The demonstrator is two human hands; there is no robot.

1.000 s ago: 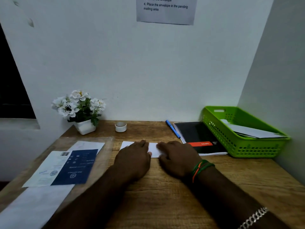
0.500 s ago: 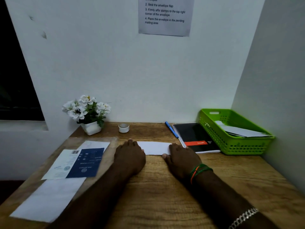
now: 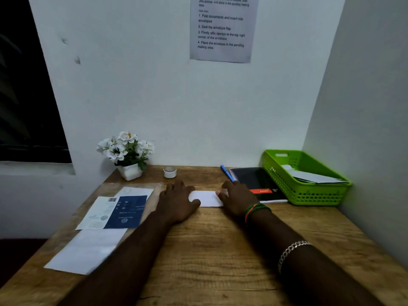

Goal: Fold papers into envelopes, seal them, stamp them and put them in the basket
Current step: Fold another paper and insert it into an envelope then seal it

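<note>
Pressing: folded white paper, flat on the wooden desk, pinned at both ends.
Left hand: palm down, fingers spread flat over the paper's left end, gripping nothing.
Right hand: palm down, fingers flat on the paper's right end, thumb tip on its top edge; green and orange bands at the wrist.
Green basket: far right corner by the wall, white envelopes lying inside.
Black notebook: between paper and basket, blue pen just beside its left edge.
Left side: printed sheets, white sheet nearer the desk's front.
Back edge: potted white flowers, small white cup.
Wall: instruction notice.
</note>
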